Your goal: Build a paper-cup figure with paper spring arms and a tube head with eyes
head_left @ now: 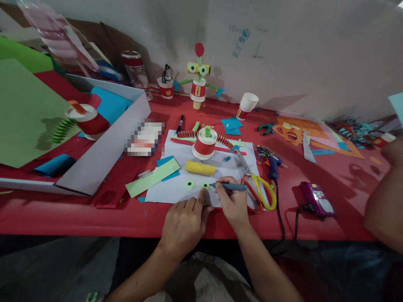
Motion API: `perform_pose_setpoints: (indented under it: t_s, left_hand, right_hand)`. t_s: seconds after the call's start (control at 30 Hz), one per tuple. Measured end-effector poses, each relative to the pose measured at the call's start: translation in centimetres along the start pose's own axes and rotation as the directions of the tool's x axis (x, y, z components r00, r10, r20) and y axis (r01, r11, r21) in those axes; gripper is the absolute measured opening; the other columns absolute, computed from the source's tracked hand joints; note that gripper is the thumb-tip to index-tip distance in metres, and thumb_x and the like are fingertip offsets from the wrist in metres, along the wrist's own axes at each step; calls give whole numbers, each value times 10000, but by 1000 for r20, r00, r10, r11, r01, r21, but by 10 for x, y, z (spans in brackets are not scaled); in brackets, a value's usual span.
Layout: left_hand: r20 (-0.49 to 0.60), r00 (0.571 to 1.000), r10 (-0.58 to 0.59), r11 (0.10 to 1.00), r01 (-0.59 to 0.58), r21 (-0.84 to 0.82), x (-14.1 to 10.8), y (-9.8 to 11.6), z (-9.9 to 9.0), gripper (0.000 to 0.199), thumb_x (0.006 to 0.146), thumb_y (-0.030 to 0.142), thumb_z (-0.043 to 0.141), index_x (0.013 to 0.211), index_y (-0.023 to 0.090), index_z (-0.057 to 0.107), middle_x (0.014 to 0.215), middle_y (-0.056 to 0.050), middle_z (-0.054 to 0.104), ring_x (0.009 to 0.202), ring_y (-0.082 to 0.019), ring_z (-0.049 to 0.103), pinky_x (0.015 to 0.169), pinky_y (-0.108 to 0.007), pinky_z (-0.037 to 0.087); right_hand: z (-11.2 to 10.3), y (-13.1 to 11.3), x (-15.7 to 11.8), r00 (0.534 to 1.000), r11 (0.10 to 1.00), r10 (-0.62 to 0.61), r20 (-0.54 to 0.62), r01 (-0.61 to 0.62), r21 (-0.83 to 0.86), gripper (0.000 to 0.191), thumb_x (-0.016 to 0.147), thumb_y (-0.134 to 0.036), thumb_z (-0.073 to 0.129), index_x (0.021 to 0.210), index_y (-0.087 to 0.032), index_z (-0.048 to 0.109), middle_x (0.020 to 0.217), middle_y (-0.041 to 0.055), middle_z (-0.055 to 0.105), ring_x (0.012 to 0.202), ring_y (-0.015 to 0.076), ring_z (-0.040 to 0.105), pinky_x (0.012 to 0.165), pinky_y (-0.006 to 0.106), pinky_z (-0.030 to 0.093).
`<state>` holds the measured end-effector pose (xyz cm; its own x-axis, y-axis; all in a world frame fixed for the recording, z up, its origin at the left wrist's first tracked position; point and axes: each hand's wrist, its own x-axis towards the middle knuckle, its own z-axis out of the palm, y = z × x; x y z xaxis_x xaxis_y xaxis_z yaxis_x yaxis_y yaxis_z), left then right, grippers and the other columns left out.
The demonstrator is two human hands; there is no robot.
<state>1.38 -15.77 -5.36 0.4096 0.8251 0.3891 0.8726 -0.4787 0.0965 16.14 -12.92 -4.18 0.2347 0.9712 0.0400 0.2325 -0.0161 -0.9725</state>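
My right hand (232, 205) is closed around a dark marker (234, 186), its tip at a small pale-green paper eye (206, 183) with a black pupil. A finger of my left hand (184, 220) presses the lower edge of that eye; the other fingers are curled. To its left lies a second paper eye (189, 184) with a black dot. Both rest on a white sheet (170, 193). Just beyond them is a yellow paper roll (200, 167). Behind that, an upside-down red-and-white paper cup (204, 146) has folded red paper arms and a green paper spring on top.
Scissors (266, 193) and a glue gun (274, 163) lie to the right, beside a purple power box (317, 199). A white box (107, 147) stands left. At the back are a finished-looking cup figure (198, 90) and stacked cups (247, 105). Another person's arm (385, 197) is at right.
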Motion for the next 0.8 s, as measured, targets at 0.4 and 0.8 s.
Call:
perform_pose_setpoints:
  t_s: [0.4,0.8]
  left_hand:
    - [-33,999,1,1000,-1,-16,2,-1,1,310,926,274,582,1142,83,695,678,-48,656,579,-211,634,543,-336,454]
    - [-22,1000,4,999,-5,-50,2,-3,0,299,936,246,544,1136,80,691,662,-39,634,572,-195,610,558,-336,450]
  right_hand:
    - [4,-2,2,999,993,-31,42,35,-111,112,880,-311,600,848,-205,620,654,-23,626,555,129,564,533,225,461]
    - [6,-3,3,1000,980,15,25,-10,-200,103,882,-298,614,834,-210,637,663,-22,664,569,134,612,533,227,465]
